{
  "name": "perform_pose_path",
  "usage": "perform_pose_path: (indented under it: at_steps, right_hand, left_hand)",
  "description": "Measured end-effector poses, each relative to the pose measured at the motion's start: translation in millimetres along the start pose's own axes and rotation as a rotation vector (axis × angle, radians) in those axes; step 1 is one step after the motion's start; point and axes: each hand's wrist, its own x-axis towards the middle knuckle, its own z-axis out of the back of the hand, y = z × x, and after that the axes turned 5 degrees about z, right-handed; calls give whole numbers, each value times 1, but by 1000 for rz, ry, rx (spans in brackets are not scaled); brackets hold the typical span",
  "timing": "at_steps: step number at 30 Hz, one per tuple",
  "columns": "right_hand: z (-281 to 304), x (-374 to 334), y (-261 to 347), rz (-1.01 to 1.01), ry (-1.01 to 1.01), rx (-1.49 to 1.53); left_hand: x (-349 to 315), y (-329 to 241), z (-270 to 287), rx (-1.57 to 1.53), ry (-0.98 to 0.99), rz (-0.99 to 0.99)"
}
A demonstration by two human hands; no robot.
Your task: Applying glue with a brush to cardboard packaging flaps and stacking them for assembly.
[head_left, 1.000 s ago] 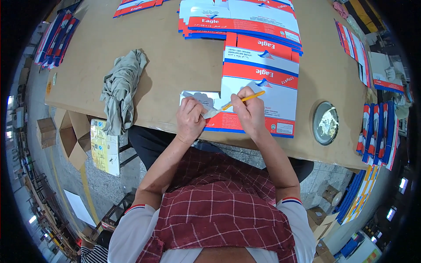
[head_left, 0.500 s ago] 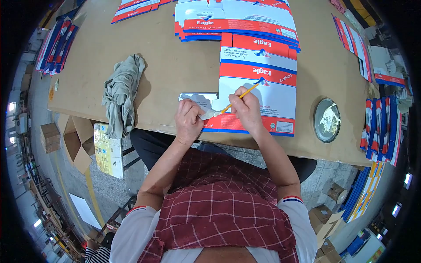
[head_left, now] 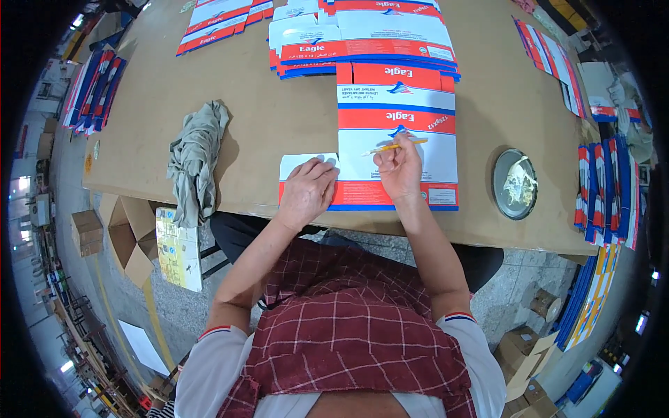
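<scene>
A printed carton blank [head_left: 435, 157] in white, red and blue lies flat in front of me at the table's near edge. My left hand [head_left: 308, 195] rests flat on its folded side panel [head_left: 296, 162], fingers stretched and pressing down. Above the blank's middle, my right hand [head_left: 402, 173] holds a thin yellow brush [head_left: 383, 148] sideways, its whitish tip pointing left. To the right sits a round dish [head_left: 516, 184] with pale, glue-like paste in it.
Stacked carton blanks [head_left: 390, 35] lie beyond the one I work on, with more [head_left: 219, 24] at the far left. A crumpled grey-green cloth [head_left: 197, 164] hangs over the near edge. Folded cartons [head_left: 606, 191] stand at the right, beside the brown table [head_left: 268, 125].
My left hand has flattened onto the side panel, which now lies folded down. My right hand has lifted and turned the brush away from the panel. The view has shifted slightly.
</scene>
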Motion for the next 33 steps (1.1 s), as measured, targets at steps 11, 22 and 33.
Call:
perform_pose_path:
  at_steps: [11,22,33]
  right_hand:
    - [19,-55,23,141,-178,72]
    - [18,-48,26,49,-146,152]
    - [-34,-107,61,343,470,18]
  left_hand:
    - [137,61,34,175,-147,-55]
    - [194,116,78,243,430,-56]
    - [-4,-9,90,412,-122,-253]
